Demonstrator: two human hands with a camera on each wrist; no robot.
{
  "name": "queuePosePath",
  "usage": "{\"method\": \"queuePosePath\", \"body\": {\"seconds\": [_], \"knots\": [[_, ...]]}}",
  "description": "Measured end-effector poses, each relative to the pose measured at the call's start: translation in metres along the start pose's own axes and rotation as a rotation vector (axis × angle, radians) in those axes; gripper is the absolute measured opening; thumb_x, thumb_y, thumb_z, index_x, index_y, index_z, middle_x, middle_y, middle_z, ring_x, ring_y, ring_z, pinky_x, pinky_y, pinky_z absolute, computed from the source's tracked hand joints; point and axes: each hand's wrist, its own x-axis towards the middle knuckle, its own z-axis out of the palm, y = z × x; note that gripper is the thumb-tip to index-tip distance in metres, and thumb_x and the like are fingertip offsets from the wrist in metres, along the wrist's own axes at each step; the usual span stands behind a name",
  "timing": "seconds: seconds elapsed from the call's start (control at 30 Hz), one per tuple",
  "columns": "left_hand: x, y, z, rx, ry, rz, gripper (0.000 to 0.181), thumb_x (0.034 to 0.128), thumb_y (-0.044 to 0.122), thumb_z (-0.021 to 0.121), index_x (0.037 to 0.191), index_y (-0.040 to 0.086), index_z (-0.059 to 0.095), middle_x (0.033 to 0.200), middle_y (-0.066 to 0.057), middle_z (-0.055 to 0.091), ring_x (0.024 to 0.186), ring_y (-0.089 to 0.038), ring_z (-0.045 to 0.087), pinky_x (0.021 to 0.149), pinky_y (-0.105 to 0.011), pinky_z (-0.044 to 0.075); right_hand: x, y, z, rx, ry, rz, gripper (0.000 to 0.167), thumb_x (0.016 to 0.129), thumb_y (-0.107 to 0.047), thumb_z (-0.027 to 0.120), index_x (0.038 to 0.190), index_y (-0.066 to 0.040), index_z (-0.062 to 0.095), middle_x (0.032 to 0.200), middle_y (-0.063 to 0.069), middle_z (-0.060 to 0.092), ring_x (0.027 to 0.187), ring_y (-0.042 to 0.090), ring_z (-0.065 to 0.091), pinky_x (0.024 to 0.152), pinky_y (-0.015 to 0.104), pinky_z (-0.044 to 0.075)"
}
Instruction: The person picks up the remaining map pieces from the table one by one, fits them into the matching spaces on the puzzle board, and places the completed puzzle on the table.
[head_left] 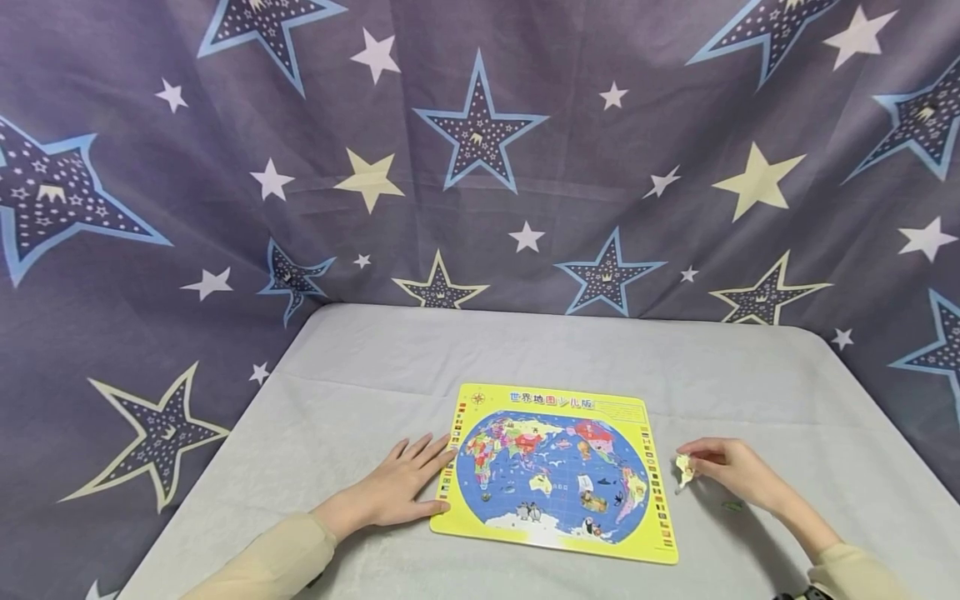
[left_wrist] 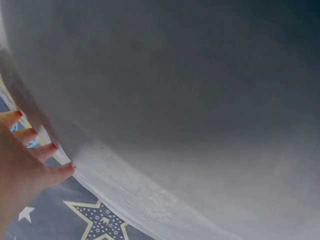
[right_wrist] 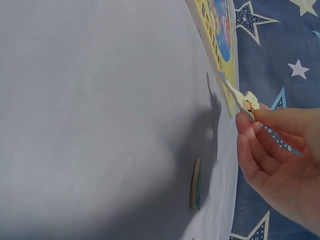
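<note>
A yellow world map puzzle board (head_left: 570,552) with a blue oval map lies flat on the table. My left hand (head_left: 393,487) rests at its left edge, fingers spread and fairly straight, fingertips touching the border. In the left wrist view, that hand (left_wrist: 25,160) shows only at the lower left. To the right of the board, my right hand (head_left: 738,473) pinches a small pale yellow puzzle piece (head_left: 683,467) between thumb and fingers. The right wrist view shows this piece (right_wrist: 243,101) held above the table, with a drawing on its face.
A small green puzzle piece (head_left: 732,506) lies on the table below my right hand, and the right wrist view shows this piece (right_wrist: 195,184) nearly edge-on. A grey cloth (head_left: 570,350) covers the table. Behind it hangs a dark curtain (head_left: 510,221) with stars.
</note>
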Motion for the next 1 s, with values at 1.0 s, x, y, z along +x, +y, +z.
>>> {"method": "queuePosePath", "body": {"seconds": [1.0], "knots": [[0.0, 0.0, -0.001, -0.001, -0.013, 0.001, 0.074, 0.084, 0.063, 0.035, 0.141, 0.017, 0.024, 0.147, -0.004, 0.015, 0.133, -0.029, 0.014, 0.103, -0.053, 0.012, 0.014, -0.017, 0.018, 0.19, -0.102, -0.037, 0.026, 0.084, -0.001, 0.055, 0.104, 0.016, 0.055, 0.084, 0.018, 0.063, 0.069, 0.015, 0.061, 0.065, 0.028, 0.052]]}}
